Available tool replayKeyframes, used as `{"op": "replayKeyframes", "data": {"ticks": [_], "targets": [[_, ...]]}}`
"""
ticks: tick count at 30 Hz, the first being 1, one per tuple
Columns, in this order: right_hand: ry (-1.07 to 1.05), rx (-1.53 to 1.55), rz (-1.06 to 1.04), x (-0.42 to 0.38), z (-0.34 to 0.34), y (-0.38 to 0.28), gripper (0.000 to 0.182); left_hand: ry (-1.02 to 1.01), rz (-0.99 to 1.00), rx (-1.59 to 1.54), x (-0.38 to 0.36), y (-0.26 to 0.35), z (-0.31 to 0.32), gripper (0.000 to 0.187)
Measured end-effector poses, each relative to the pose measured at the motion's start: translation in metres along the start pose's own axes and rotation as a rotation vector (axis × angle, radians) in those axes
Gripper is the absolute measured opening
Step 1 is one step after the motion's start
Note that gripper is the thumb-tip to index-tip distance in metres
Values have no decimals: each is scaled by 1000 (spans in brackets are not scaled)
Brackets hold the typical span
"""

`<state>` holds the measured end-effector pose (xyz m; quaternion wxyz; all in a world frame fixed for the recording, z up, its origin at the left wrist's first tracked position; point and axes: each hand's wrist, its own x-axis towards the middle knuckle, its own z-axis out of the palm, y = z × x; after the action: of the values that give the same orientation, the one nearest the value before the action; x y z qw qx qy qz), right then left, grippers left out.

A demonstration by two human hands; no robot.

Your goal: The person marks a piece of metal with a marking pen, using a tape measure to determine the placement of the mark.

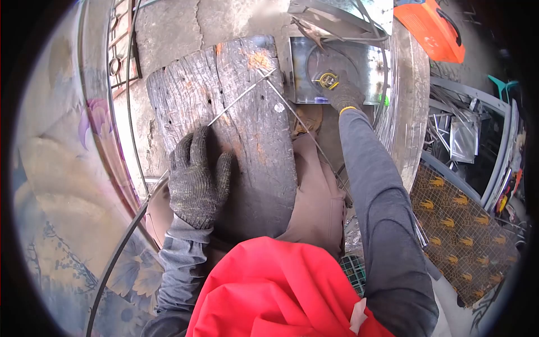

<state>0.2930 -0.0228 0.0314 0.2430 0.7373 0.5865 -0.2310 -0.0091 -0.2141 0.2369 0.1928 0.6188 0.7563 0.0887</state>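
- Your left hand (195, 178), in a dark knitted glove, lies flat on the weathered wooden block (236, 129) at the centre of the frame; its fingers (193, 147) are stretched out close together and the thumb is spread to the right.
- Those fingers press on a thin metal rod (238, 98) that runs diagonally from the lower left, under the glove, up to the upper middle of the block.
- At the block's upper right the rod meets a second thin rod (297, 121) that slants down to the right, off the block's edge and over your brown trouser leg (314, 196).
- Your right hand (341, 95), also gloved, reaches to the upper centre of the frame and rests on a yellow-and-black tape measure (327, 80); whether its fingers are closed around it or only laid against it you cannot tell from here.
- The tape measure sits on a shiny sheet-metal piece (359, 67) just beyond the block.
- A large coil of wire (407, 106) curves along the right side of that sheet.
- An orange case (429, 31) lies in the upper right corner.
- A red garment (269, 292) fills the lower centre.
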Motion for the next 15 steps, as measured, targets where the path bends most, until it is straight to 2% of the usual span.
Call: {"op": "replayKeyframes", "data": {"ticks": [3, 9, 11, 12, 14, 15], "targets": [[-16, 39, 43, 16, 18, -12, 95, -15, -45, -43, 2, -2, 1, 52], [-8, 97, 37, 19, 17, -1, 105, -36, -37, -214, 8, -15, -10, 39], [215, 316, -7, 18, 28, 19, 101, -29, -12, -252, 7, -17, -10, 36], [222, 313, -11, 8, 21, 26, 101, -21, 18, -258, 7, -19, -9, 35], [492, 781, -326, -33, 2, 39, 94, -10, 36, -279, 8, -22, -11, 31], [497, 784, -333, -65, -19, 39, 94, -1, 37, -277, 11, -26, -14, 31]]}}
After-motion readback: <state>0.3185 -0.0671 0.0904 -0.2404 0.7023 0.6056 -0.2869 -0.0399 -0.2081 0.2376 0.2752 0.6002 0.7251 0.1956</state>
